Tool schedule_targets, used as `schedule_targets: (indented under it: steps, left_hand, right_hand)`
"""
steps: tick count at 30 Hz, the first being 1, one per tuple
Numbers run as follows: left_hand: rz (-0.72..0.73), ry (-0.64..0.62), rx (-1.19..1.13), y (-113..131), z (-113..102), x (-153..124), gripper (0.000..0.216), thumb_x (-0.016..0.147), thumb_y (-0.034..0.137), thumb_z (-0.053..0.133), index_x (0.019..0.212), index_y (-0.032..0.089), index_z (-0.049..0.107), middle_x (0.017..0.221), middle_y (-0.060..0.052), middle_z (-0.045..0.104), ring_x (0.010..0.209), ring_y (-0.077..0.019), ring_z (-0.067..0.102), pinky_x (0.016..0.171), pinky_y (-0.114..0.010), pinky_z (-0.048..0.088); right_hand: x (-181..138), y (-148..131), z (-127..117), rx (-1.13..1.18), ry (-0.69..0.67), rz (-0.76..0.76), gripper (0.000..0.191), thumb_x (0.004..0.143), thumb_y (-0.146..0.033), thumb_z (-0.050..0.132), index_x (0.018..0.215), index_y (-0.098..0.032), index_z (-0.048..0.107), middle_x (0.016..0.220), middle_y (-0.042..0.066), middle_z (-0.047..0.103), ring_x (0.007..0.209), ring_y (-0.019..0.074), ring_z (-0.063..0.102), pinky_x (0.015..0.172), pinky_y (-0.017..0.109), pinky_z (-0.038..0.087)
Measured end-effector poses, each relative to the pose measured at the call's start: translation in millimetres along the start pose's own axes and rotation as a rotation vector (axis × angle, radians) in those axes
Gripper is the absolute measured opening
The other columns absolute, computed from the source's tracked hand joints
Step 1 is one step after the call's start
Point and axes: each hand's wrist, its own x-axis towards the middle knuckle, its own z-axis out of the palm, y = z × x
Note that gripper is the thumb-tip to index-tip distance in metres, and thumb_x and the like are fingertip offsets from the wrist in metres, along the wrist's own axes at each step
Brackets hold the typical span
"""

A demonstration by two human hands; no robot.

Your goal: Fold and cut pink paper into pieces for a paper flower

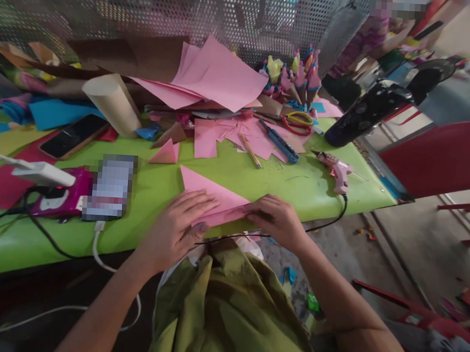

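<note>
Dark phone [74, 136] near a white charger [46, 173], red chair back [443, 157] at far right

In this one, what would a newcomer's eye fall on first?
Probably the large pink sheets fanned at the back of the green table. Next, the folded pink paper at the near edge, left hand on it, right hand at its right corner. A pink glue gun sits farther right.
</note>
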Motion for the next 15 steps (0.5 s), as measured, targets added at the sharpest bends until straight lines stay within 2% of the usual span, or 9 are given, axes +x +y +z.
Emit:
schedule_targets:
  steps: [4, 7, 10, 15]
  left_hand:
    - [0.039, 0.283, 0.129, 18, -5, -6, 0.044, 0.102, 0.038, 0.035, 0.139, 0.025, 0.055, 0.141, -0.007, 0.061, 0.136, -0.0255, 0.051, 0.117, -0.049, 0.037]
    - [0.195, 0.404, 0.225, 32, 2, -10, 0.042, 0.097, 0.025, 0.045, 0.138, 0.026, 0.056, 0.134, -0.006, 0.066, 0.130, -0.0245, 0.057, 0.116, -0.048, 0.039]
    - [0.317, 0.340, 0.250, 37, 18, -7, 0.044, 0.094, 0.021, 0.049, 0.137, 0.024, 0.056, 0.130, -0.006, 0.069, 0.127, -0.0219, 0.059, 0.116, -0.043, 0.041]
    - [0.214, 0.125, 0.329, 20, 36, 16, 0.045, 0.098, 0.025, 0.047, 0.142, 0.018, 0.053, 0.143, -0.011, 0.059, 0.135, -0.0233, 0.052, 0.118, -0.043, 0.038]
  right_hand:
    - [11, 3, 4, 0.057, 0.041, 0.114, 0.016, 0.094, -0.031, 0.061, 0.089, -0.020, 0.071, 0.076, 0.003, 0.071, 0.071, 0.0170, 0.064, 0.065, 0.027, 0.047]
    - [21, 5, 5, 0.117, 0.007, 0.194, 0.018, 0.092, -0.034, 0.061, 0.089, -0.019, 0.070, 0.076, 0.001, 0.068, 0.069, 0.0152, 0.061, 0.063, 0.025, 0.044]
    - [32, 10, 3, 0.132, -0.010, 0.253, 0.020, 0.091, -0.036, 0.061, 0.088, -0.018, 0.068, 0.075, 0.000, 0.067, 0.068, 0.0139, 0.058, 0.062, 0.023, 0.040]
    - [51, 19, 0, 0.067, 0.001, 0.283, 0.018, 0.089, -0.034, 0.061, 0.087, -0.017, 0.068, 0.076, 0.000, 0.066, 0.067, 0.0137, 0.055, 0.062, 0.023, 0.037]
